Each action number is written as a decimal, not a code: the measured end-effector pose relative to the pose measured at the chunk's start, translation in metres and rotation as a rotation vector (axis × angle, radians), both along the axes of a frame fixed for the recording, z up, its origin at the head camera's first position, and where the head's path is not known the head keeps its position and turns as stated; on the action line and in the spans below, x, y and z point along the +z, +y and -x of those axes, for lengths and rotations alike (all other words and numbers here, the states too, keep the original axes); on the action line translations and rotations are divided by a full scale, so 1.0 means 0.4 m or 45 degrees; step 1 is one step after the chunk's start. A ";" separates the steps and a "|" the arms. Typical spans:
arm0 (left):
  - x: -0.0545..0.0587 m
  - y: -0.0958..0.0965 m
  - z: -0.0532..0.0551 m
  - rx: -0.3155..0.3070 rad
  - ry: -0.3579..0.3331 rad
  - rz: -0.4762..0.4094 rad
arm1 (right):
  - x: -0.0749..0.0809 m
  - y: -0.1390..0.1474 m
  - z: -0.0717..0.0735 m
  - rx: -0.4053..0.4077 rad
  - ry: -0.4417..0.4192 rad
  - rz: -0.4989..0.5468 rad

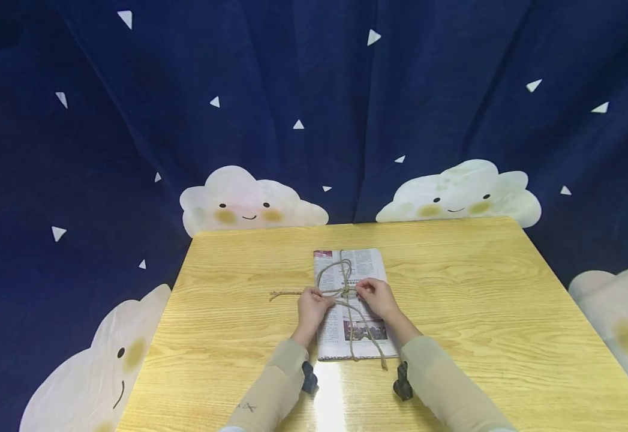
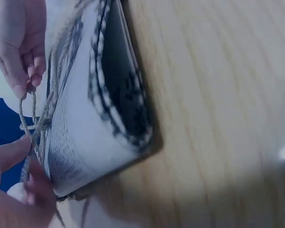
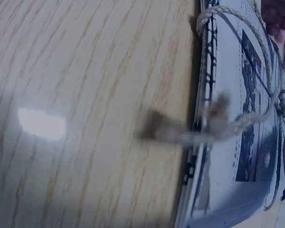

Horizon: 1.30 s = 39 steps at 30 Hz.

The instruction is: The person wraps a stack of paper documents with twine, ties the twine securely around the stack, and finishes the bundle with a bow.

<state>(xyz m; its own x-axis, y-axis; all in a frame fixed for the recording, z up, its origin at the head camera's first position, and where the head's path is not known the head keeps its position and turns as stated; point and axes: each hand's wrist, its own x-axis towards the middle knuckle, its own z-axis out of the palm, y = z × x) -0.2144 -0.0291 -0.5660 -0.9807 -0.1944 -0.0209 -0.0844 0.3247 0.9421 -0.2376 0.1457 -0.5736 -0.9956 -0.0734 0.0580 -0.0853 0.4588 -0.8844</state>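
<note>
A folded stack of newspaper (image 1: 331, 339) lies on the table with twine (image 1: 345, 291) tied around it and crossing at a knot near the middle. My left hand (image 1: 312, 309) pinches the twine just left of the knot. On the other side, my right hand (image 1: 379, 298) pinches a small loop of it between thumb and fingertips, seen also in the left wrist view, where the right hand (image 2: 21, 45) is above the left hand (image 2: 14, 190). A frayed twine end (image 3: 156, 130) hangs past the newspaper's near edge, blurred in the right wrist view.
The wooden table (image 1: 481, 288) extends to both sides of the newspaper. Behind it hangs a dark blue curtain (image 1: 303, 72) with white triangles and smiling clouds. Another frayed twine end (image 1: 278, 294) sticks out left of the stack. Dark wrist-camera mounts (image 1: 402, 384) sit at the sleeves.
</note>
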 end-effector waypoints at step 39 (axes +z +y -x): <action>-0.031 0.025 0.004 -0.394 0.450 0.855 | 0.012 -0.001 0.000 0.004 -0.006 0.012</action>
